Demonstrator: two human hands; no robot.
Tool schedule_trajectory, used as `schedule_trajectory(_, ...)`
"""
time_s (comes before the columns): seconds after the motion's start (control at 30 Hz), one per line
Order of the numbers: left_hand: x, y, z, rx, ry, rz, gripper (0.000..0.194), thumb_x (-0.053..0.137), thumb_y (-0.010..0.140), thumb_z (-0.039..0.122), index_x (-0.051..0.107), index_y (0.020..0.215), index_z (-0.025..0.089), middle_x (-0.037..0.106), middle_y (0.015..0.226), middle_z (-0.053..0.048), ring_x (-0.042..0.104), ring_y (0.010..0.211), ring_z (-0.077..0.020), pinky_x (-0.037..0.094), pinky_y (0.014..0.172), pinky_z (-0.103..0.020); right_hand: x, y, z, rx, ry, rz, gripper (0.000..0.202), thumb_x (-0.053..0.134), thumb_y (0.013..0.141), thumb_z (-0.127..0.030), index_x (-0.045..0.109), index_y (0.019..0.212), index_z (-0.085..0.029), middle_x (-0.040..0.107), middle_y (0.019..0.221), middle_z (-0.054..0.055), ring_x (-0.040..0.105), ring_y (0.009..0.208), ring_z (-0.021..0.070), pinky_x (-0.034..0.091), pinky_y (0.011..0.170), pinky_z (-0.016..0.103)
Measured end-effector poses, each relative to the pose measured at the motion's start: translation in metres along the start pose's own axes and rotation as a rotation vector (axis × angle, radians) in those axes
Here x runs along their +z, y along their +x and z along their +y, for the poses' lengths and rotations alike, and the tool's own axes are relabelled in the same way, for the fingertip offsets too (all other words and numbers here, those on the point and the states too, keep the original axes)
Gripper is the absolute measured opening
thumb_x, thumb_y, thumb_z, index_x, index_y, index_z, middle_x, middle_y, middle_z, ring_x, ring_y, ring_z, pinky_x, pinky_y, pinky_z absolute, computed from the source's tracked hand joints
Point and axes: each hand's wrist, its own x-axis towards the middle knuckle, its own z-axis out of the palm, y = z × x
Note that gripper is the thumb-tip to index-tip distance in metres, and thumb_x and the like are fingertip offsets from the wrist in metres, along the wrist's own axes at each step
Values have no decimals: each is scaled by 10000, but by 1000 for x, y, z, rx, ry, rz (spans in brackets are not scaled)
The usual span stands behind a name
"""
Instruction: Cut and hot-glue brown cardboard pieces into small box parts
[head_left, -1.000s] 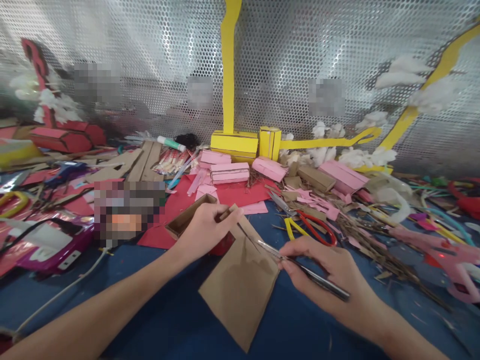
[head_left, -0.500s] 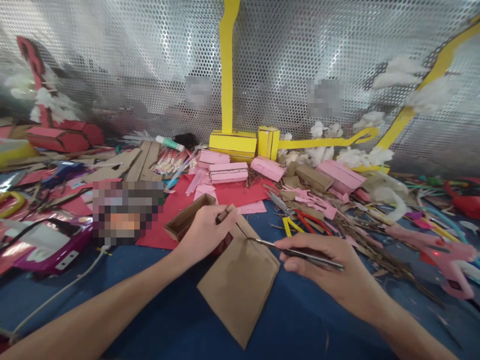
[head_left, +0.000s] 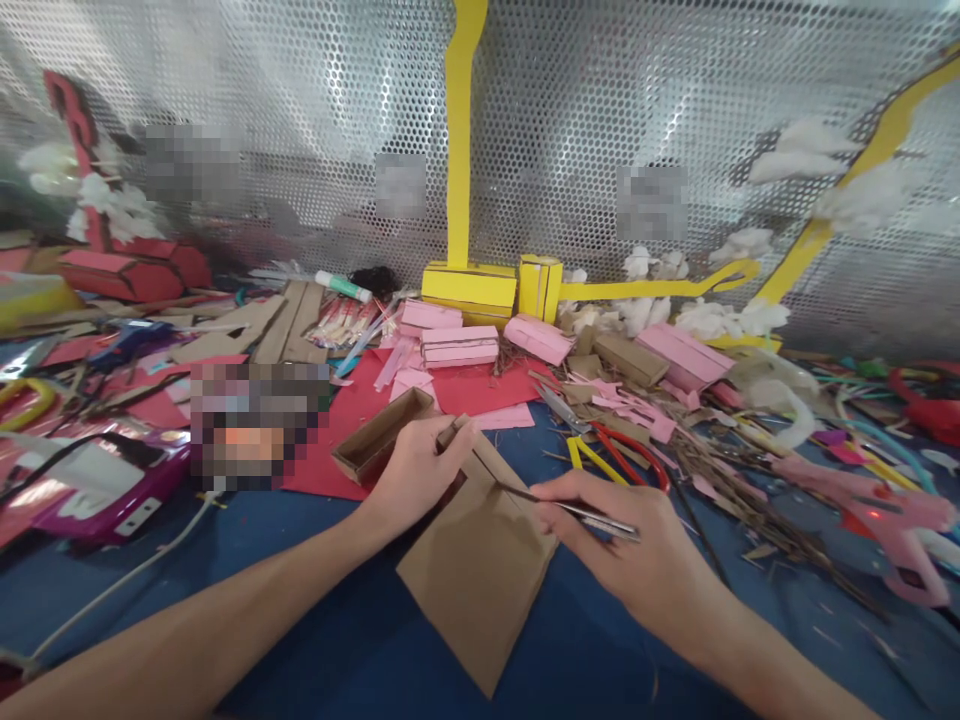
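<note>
A brown cardboard sheet (head_left: pixel 476 590) lies tilted in front of me, with a line running across its upper part. My left hand (head_left: pixel 420 460) is closed at the sheet's upper left edge, its thumb and fingers pinching cardboard there. In my right hand (head_left: pixel 600 520) is a slim metal craft knife (head_left: pixel 589 515), held like a pen. Its tip touches the cardboard near the line. Just beyond my left hand stands an open-topped cardboard box (head_left: pixel 382 435), partly on a red sheet (head_left: pixel 315 475).
Yellow-handled pliers (head_left: pixel 592 460) and red-handled pliers (head_left: pixel 637 460) lie beyond my right hand. A pink glue gun (head_left: pixel 870 500) rests at the right, a purple device (head_left: pixel 120 500) with cables at the left. Pink boxes (head_left: pixel 459 347), yellow boxes (head_left: pixel 469 288) and scraps line the perforated metal wall (head_left: pixel 555 120).
My right hand and the craft knife have moved left, the hand now over the cardboard's right corner. The left hand keeps its place on the sheet. The view has shifted slightly.
</note>
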Motion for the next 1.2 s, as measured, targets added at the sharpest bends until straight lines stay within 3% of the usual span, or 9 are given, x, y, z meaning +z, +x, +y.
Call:
schedule_trajectory(0.23, 0, -3, 3, -181, -117, -120, 454, 531, 924, 587, 480, 665, 218, 519, 450, 52, 492, 335, -120, 334, 328, -216, -15, 7, -12, 85, -4, -142, 257, 525, 1028, -431, 714, 969, -267, 749, 888, -29, 688, 821, 149, 515, 639, 219)
schedule_trajectory(0.6, 1, 0, -1, -172, -147, -124, 436, 542, 922, 570, 504, 679, 211, 515, 427, 57, 477, 304, -104, 350, 302, -193, -22, 23, -25, 63, -76, -195, 261, 527, 1016, -367, 688, 863, -231, 719, 774, -33, 658, 722, 131, 459, 605, 226)
schedule_trajectory(1.2, -1, -1, -1, -141, -157, -129, 458, 549, 916, 573, 470, 644, 214, 521, 440, 50, 486, 318, -100, 344, 316, -188, -27, 14, -29, 103, -34, -201, 248, 532, 1008, -344, 683, 850, -225, 745, 795, -14, 702, 743, 148, 499, 634, 230)
